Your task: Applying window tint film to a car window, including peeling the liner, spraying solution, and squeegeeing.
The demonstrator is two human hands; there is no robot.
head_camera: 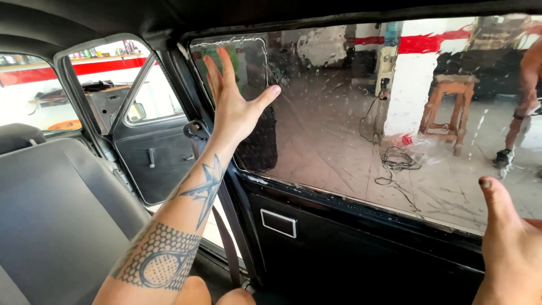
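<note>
One of two hands (511, 248) half cut off

Dim cabin, bright daylight thru windows

Right hand (511, 248) cut off by the lower edge, fingers out of frame.

Glossy wet window film (350, 130), matt black door panel (350, 254).
</note>
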